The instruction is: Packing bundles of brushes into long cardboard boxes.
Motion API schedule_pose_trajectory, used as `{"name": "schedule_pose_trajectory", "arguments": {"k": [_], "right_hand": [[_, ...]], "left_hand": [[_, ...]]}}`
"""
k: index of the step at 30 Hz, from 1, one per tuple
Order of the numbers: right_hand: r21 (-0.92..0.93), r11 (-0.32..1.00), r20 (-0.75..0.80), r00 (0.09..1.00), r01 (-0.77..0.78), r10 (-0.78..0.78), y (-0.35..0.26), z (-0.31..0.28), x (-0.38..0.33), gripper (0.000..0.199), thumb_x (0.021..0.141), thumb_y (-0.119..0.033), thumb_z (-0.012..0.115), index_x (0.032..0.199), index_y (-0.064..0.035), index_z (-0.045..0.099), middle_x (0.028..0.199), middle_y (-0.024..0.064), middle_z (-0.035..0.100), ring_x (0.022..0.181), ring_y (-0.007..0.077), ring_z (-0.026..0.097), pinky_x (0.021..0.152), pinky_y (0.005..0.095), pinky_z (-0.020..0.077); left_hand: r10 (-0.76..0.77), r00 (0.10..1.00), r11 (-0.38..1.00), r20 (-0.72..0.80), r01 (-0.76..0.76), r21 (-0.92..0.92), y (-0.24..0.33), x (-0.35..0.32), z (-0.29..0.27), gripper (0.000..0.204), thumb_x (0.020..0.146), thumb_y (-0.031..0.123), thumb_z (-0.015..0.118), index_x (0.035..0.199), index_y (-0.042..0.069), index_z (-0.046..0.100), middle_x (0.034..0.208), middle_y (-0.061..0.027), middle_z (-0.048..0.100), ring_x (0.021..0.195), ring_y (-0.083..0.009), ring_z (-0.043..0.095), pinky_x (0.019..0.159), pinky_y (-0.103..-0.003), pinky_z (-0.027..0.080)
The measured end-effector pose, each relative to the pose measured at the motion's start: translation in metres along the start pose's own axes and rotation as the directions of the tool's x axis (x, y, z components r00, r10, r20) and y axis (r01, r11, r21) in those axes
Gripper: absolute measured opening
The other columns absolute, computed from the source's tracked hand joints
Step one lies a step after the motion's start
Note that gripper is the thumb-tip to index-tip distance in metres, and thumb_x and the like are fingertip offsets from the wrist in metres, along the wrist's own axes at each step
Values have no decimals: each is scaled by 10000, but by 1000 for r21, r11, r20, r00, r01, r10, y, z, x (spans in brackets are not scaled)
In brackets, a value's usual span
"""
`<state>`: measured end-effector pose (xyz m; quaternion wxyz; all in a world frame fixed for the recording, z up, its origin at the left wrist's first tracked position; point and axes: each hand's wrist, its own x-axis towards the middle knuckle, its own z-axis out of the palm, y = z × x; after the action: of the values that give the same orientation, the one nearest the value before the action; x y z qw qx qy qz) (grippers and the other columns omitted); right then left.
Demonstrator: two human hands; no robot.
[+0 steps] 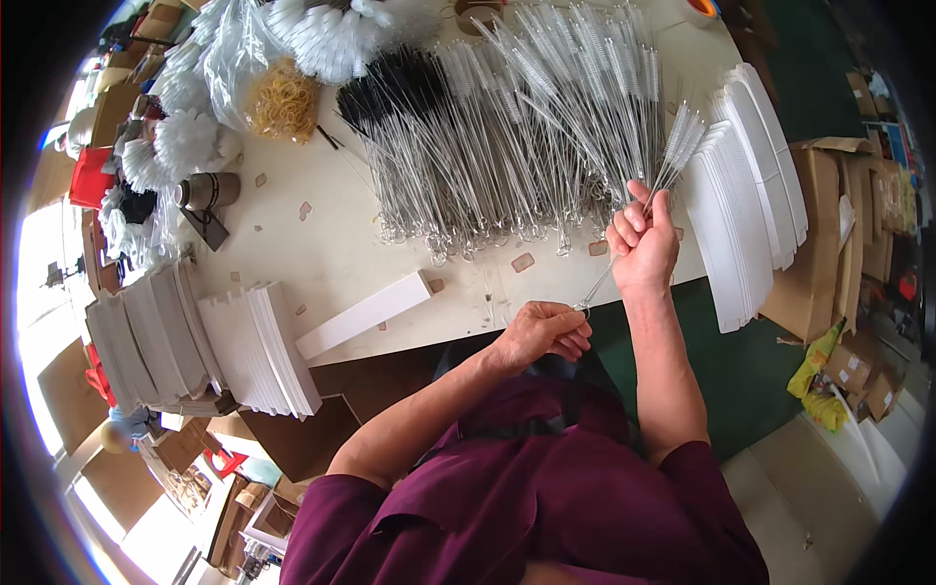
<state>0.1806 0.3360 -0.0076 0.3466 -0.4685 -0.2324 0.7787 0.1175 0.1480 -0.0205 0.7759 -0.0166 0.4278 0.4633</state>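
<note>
A small bunch of wire-handled tube brushes runs slantwise between my two hands, its pale bristle heads up and to the right. My right hand is closed around the wire shafts below the bristles, fingers curled. At the looped lower ends, by the table's front edge, my left hand pinches the wires. Just beyond my hands lies a wide row of more tube brushes, loops toward me. Some on the left have black bristles. How many brushes I hold cannot be made out.
One long white box lies near the front edge. Stacks of white cartons stand at right and left. Yellow rubber bands are heaped at the back left, near a metal flask and bagged white brushes.
</note>
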Motion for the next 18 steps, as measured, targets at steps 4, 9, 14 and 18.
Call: {"name": "schedule_pose_trajectory", "arguments": {"k": [4,9,14,18], "right_hand": [[-65,998,52,998,25,-22,-2,-2,-2,428,1094,-395,447,1092,-4,620,636,-72,362,504,47,288,440,235,256],[-324,944,37,998,60,-51,-6,-15,-7,357,1083,-320,490,1074,-10,667,650,-90,373,510,18,296,445,211,248],[-527,845,178,984,95,1,14,-40,-22,308,1074,-282,533,1094,-20,693,657,-108,345,534,-3,283,461,213,226],[-638,752,253,968,168,-2,24,-65,-27,296,1088,-256,510,1121,-23,689,649,-109,320,542,4,279,466,218,212]], "left_hand": [[39,998,988,-40,-33,150,-12,2,-13,261,1008,206,611,1028,-35,707,922,-122,725,809,-181,708,747,-312,597],[303,890,888,-341,-133,441,-13,8,-52,266,961,195,617,1014,-48,711,815,-89,714,706,-135,671,643,-290,563],[554,728,685,-403,-124,718,17,7,-85,219,945,168,633,1000,-29,712,780,-67,701,689,-121,669,630,-287,554],[800,456,484,-390,-107,868,33,-13,-114,211,911,169,662,996,-17,714,767,-133,718,686,-182,702,644,-339,552]]}}
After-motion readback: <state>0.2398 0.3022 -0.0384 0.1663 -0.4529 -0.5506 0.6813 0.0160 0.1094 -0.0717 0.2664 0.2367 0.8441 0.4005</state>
